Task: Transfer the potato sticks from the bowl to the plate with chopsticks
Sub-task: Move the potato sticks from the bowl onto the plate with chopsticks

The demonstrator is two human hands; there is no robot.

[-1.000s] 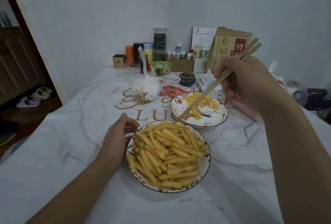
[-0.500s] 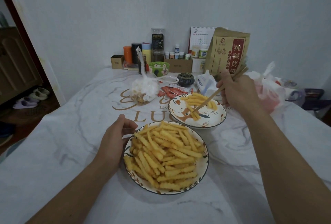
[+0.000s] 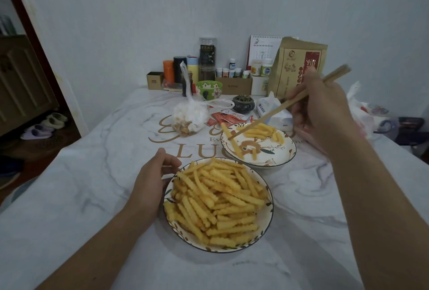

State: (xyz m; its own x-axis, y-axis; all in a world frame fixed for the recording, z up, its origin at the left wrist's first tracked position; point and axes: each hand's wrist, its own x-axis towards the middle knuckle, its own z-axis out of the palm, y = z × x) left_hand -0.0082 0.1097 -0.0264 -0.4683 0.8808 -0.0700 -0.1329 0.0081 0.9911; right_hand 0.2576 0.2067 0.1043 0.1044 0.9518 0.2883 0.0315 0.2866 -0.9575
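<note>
— How far along is the transfer?

— Early, I'd judge. The bowl (image 3: 218, 206) is heaped with potato sticks (image 3: 216, 199), while the plate (image 3: 278, 150) just behind it holds only a small scatter along its far side and middle.

— And the hands?

— The right hand (image 3: 325, 113) has its fingers clenched round the chopsticks (image 3: 285, 106), whose tips sit over the plate's left rim, touching a long stick (image 3: 232, 141) that hangs tilted there. Whether it's pinched or already dropped, I can't tell.

— The left hand (image 3: 151, 180)?

— Curled against the bowl's left rim, steadying it on the worktop (image 3: 92, 197). Most of the job remains.
</note>
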